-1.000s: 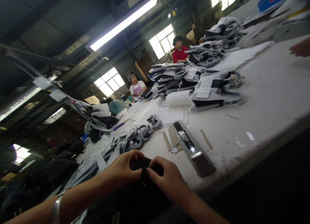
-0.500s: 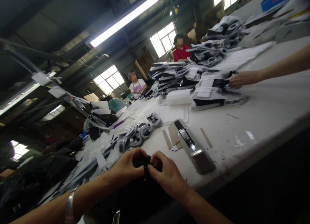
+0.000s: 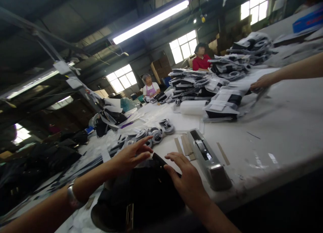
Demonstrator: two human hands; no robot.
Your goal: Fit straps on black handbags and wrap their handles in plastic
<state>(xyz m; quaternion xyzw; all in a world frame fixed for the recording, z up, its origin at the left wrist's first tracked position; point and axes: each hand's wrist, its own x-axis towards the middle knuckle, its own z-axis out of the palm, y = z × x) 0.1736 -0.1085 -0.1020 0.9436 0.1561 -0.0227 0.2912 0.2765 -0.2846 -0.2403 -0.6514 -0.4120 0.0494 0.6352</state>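
Note:
A black bag (image 3: 151, 189) with a gold-coloured metal fitting (image 3: 129, 217) lies in front of me, its lower part dark and partly out of frame. My left hand (image 3: 132, 155) hovers over the bag's far left side, fingers spread and holding nothing. At the far right edge of the bag is my right hand (image 3: 186, 174), fingers stretched out and apart. Its thumb is close to a black strap or flap (image 3: 160, 160) on the bag; whether they touch I cannot tell. A grey tape dispenser (image 3: 210, 160) stands just right of my right hand.
Wrapped coiled straps (image 3: 156, 135) and cardboard strips (image 3: 185, 147) lie beyond my hands. Plastic-wrapped bags (image 3: 223, 103) are piled farther back. A co-worker's hand (image 3: 263, 81) holds a wrapped strap at the right. Black bags (image 3: 32, 169) are heaped left; two people sit at the back.
My hands have let go of the black piece they pinched together and moved apart, fingers opening. More of the bag shows. From the right, a co-worker's hand came in and grasped a wrapped strap.

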